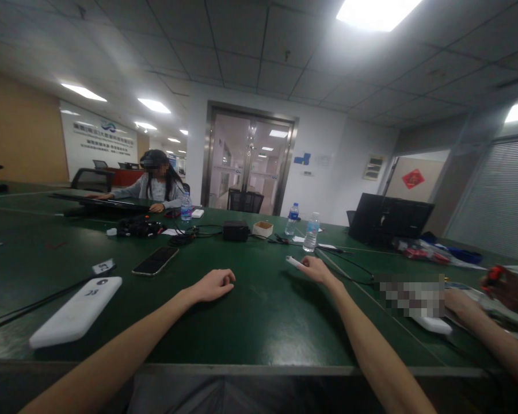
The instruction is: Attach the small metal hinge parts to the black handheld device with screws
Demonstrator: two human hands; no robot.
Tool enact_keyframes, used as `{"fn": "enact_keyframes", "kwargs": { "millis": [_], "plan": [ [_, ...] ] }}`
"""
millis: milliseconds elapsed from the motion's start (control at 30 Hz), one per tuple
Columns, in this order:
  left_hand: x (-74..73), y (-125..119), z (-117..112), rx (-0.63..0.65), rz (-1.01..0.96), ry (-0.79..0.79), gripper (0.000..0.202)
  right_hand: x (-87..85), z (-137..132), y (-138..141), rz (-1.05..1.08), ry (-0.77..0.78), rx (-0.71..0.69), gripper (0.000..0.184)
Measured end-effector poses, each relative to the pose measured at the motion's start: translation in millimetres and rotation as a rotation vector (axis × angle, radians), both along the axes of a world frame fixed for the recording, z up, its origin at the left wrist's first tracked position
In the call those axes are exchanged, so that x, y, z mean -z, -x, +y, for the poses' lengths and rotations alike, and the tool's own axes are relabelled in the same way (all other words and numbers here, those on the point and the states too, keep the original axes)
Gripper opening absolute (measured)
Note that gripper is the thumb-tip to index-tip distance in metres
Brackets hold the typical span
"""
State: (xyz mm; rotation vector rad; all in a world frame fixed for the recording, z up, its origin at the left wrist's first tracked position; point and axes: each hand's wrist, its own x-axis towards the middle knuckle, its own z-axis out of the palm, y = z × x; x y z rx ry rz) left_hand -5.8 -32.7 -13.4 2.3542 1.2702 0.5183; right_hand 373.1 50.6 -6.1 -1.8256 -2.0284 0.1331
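Note:
Both my forearms reach out over a dark green table. My left hand rests on the tabletop with its fingers curled loosely inward and nothing in them. My right hand lies further out and pinches a small white stick-like object that points left. A black phone lies flat to the far left of my left hand. A white power bank marked with a number lies near the left table edge.
A seated person works at the far left end behind a black device and cables. Two water bottles stand mid-table, near a black box. A laptop sits far right. Another person's arm lies at the right edge.

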Motion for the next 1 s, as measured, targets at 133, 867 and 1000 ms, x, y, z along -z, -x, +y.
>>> {"fn": "enact_keyframes", "kwargs": {
  "millis": [133,867,1000],
  "plan": [
    [0.9,-2,-1,-0.029,-0.005,-0.064,0.035,-4.3,-23,62,0.019,0.120,-0.324,0.037],
    [5.7,-5,0,0.201,-0.053,-0.124,0.036,50.8,15,-71,-0.077,0.130,0.355,0.077],
    [8.2,-4,2,0.200,-0.044,-0.147,0.037,57.5,30,-72,-0.073,0.186,0.317,0.080]
  ]
}}
